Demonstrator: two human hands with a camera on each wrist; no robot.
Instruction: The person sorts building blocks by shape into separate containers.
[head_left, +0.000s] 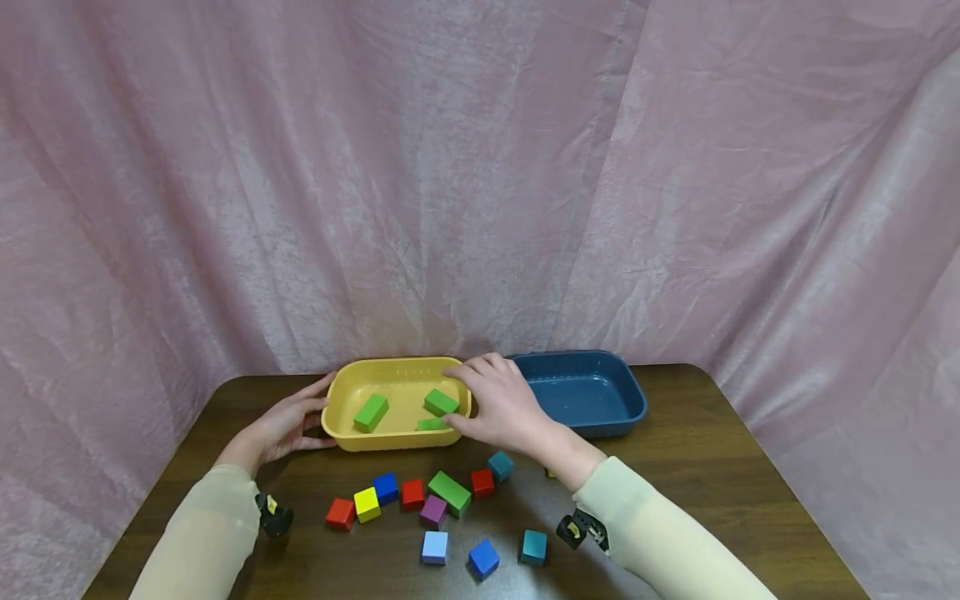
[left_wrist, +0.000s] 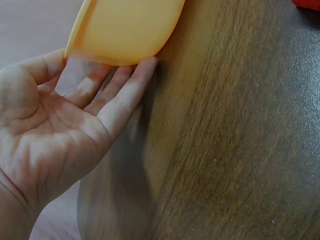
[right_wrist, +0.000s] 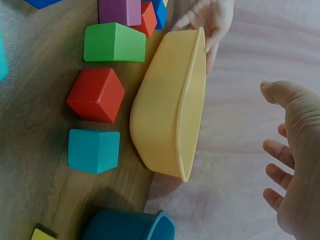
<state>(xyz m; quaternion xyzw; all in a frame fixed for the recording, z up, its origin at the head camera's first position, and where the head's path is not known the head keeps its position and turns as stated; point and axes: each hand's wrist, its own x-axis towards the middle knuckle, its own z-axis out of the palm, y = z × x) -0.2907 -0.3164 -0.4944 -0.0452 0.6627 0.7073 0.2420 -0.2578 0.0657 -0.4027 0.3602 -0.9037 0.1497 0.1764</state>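
Observation:
A yellow tray (head_left: 352, 442) at the back of the table holds three green blocks, among them one green block (head_left: 371, 412) on its left side. My left hand (head_left: 288, 427) rests its extended fingertips against the tray's left end; in the left wrist view the thumb is at the rim and the other fingers are under the end wall. My right hand (head_left: 502, 404) hovers over the tray's right end, thumb and fingers spread with nothing between them. Below the thumb, another green block (head_left: 431, 424) is partly hidden. A longer green block (head_left: 450, 493) lies on the table in front.
To the right stands a dark blue tray (head_left: 585, 396). Several loose cubes lie in front, including a red cube (head_left: 341, 514), a yellow cube (head_left: 367, 504), a purple block (head_left: 433, 512) and a teal cube (head_left: 533, 547). A pink curtain (head_left: 450, 183) hangs behind the table.

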